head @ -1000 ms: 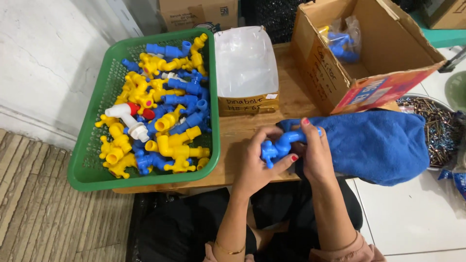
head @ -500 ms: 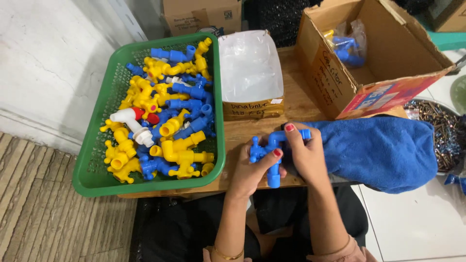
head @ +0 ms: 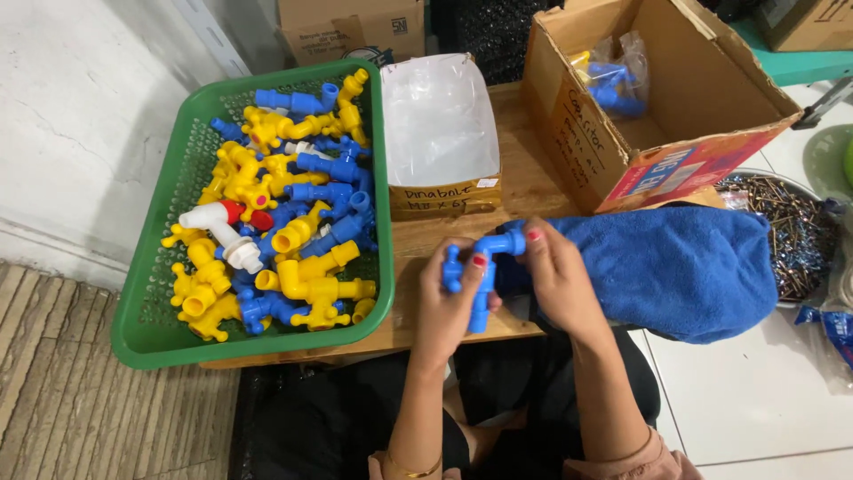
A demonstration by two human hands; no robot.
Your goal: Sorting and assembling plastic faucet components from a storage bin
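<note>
Gripping a blue plastic tap (head: pixel 480 271) over the desk (head: pixel 520 169) edge, I clasp its body in my left hand (head: pixel 449 307) while my right hand (head: pixel 555 276) pinches its spout end beside a blue cloth (head: pixel 684 267). Left sits a green basket (head: pixel 147 333) of yellow and blue taps (head: pixel 284 222).

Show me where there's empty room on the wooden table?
Bare table shows between the lined white box and the cardboard box, and in front of the white box. The green basket is packed with taps.
</note>
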